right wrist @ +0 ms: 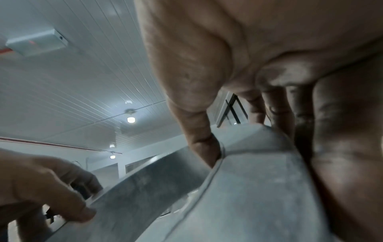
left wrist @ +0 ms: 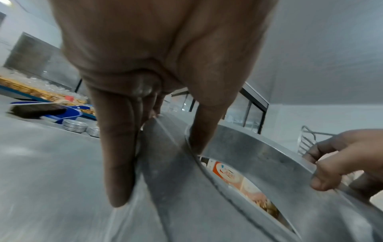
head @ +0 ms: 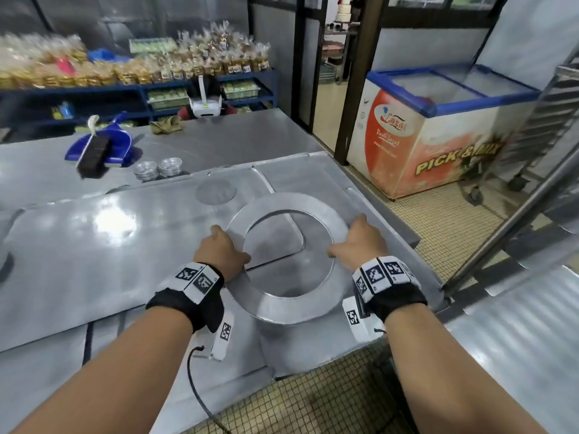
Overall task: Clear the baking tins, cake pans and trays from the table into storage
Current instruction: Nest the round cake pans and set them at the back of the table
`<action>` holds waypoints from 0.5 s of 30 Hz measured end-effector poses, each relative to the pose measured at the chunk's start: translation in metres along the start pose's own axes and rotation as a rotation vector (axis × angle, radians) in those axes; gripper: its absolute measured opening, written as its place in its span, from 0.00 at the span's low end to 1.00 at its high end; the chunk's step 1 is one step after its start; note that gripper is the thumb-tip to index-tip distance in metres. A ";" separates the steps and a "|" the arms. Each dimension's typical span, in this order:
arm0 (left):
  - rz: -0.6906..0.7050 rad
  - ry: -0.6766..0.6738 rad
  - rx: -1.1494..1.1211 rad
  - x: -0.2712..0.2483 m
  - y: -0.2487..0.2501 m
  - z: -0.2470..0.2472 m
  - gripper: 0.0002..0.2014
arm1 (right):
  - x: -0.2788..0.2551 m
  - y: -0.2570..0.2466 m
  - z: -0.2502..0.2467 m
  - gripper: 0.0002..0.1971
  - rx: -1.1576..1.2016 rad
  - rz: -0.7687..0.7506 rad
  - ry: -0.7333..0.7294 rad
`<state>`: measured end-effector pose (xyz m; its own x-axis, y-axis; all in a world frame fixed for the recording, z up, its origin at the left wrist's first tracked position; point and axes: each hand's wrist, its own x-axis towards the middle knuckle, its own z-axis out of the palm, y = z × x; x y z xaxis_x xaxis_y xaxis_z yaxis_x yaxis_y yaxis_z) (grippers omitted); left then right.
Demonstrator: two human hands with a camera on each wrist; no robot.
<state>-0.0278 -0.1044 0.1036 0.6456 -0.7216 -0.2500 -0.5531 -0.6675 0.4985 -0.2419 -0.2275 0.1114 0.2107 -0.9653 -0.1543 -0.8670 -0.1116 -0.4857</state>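
Observation:
I hold a large round bottomless metal cake ring by its rim with both hands, raised and tilted over the flat baking trays on the steel table. My left hand grips the left rim, thumb inside and fingers outside. My right hand grips the right rim the same way, thumb inside the ring wall. Each wrist view shows the opposite hand on the far rim: the right hand and the left hand.
Two stacks of small round tins and a blue dustpan with a brush sit further back. A chest freezer and a tray rack stand to the right. Shelves of packed goods line the back.

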 end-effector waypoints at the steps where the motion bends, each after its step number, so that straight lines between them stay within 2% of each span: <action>1: 0.002 0.021 -0.076 -0.001 -0.003 -0.005 0.32 | 0.000 -0.005 0.002 0.37 0.024 -0.041 0.038; 5: -0.053 0.053 -0.534 -0.003 -0.021 -0.028 0.39 | -0.002 -0.022 0.011 0.32 0.186 -0.182 0.164; 9: -0.194 0.080 -0.861 -0.003 -0.040 -0.051 0.47 | -0.002 -0.036 0.024 0.30 0.393 -0.297 0.208; 10: -0.220 0.095 -0.927 -0.004 -0.047 -0.055 0.45 | -0.002 -0.040 0.029 0.29 0.446 -0.331 0.217; 12: -0.238 0.150 -1.049 -0.011 -0.060 -0.062 0.34 | -0.002 -0.046 0.040 0.28 0.552 -0.401 0.202; 15: -0.196 0.261 -1.152 -0.022 -0.083 -0.066 0.25 | 0.000 -0.056 0.053 0.22 0.797 -0.474 0.018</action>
<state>0.0387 -0.0211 0.1220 0.8274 -0.4777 -0.2952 0.2778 -0.1086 0.9545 -0.1698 -0.2086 0.0926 0.4507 -0.8647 0.2218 -0.1236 -0.3065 -0.9438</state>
